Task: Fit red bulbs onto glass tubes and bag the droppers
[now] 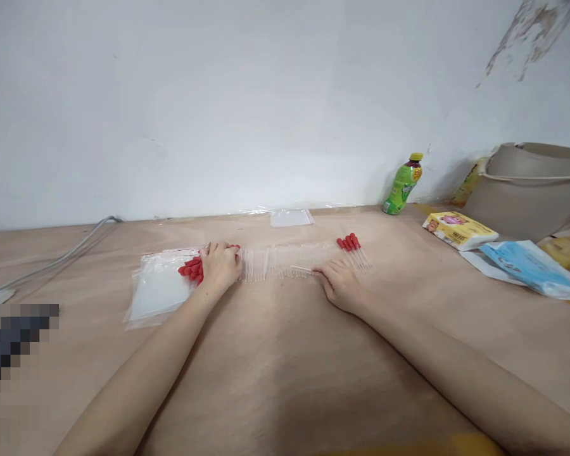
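My right hand (342, 284) pinches a thin clear dropper tube (301, 270) that points left, just in front of the row. Many more clear tubes (254, 265) lie side by side across the middle. Curled over a pile of red rubber bulbs (192, 270), my left hand (221, 263) has a bit of red showing at its fingertips; its palm side is hidden. Right of the row, several droppers with red bulbs fitted (350, 242) lie with their bulbs toward the wall. Clear zip bags (159, 288) are stacked left of the pile.
Another clear bag (292, 218) lies near the wall. A green drink bottle (401, 185) leans against the wall at the right. Beyond it are a yellow tissue pack (460, 231), a blue packet (534, 266) and a beige bucket (527, 196). A grey cable (76, 248) runs along the left.
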`<action>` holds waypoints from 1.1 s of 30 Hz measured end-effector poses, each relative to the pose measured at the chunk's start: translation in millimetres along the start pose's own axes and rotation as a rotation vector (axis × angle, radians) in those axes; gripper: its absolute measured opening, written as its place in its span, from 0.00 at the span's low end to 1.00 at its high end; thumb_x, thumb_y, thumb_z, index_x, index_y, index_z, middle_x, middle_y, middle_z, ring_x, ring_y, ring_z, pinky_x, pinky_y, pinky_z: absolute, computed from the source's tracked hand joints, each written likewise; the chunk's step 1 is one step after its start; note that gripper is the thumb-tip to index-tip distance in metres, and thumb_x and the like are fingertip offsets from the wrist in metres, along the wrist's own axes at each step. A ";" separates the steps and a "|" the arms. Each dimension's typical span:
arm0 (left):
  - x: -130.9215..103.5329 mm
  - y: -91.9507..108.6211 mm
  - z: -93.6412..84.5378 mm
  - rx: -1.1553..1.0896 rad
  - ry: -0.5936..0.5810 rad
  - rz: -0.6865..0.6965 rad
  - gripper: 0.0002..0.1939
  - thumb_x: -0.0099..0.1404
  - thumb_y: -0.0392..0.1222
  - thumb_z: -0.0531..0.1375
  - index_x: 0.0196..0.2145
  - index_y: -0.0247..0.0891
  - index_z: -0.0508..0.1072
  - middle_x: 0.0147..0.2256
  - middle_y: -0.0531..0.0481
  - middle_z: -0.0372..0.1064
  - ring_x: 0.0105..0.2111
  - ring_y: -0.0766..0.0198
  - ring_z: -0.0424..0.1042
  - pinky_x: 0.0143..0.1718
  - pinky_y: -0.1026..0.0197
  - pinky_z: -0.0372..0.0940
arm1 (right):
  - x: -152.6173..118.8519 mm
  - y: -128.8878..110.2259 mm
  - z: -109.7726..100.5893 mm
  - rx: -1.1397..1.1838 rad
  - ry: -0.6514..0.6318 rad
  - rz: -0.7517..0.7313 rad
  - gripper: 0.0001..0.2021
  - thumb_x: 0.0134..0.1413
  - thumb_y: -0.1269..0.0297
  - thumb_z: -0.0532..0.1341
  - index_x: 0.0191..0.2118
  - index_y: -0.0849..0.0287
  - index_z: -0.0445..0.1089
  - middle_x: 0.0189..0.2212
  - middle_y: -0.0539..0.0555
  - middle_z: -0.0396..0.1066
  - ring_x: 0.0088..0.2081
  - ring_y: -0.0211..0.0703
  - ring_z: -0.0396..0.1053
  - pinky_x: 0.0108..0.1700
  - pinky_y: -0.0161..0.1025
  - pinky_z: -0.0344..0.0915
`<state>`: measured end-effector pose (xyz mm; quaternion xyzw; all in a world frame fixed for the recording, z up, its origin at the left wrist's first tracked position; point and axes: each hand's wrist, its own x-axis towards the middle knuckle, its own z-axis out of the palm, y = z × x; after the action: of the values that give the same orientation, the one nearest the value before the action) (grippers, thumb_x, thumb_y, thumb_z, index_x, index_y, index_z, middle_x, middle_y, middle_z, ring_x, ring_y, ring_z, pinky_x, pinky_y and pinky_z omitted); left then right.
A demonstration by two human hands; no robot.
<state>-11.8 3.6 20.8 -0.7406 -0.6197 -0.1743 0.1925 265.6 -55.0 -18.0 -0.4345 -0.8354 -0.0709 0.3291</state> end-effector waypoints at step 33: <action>-56.0 64.9 -0.4 -1.259 -0.283 0.006 0.09 0.59 0.44 0.57 0.32 0.35 0.63 0.20 0.57 0.62 0.17 0.73 0.59 0.19 0.70 0.52 | 1.0 -8.1 -0.8 0.058 -0.011 -0.010 0.10 0.59 0.66 0.49 0.41 0.59 0.66 0.35 0.53 0.73 0.31 0.37 0.68 0.36 0.39 0.48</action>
<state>42.6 -54.5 -11.2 -0.7294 -0.4163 -0.4047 -0.3617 259.3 -59.6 -15.4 -0.4209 -0.8411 -0.0459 0.3367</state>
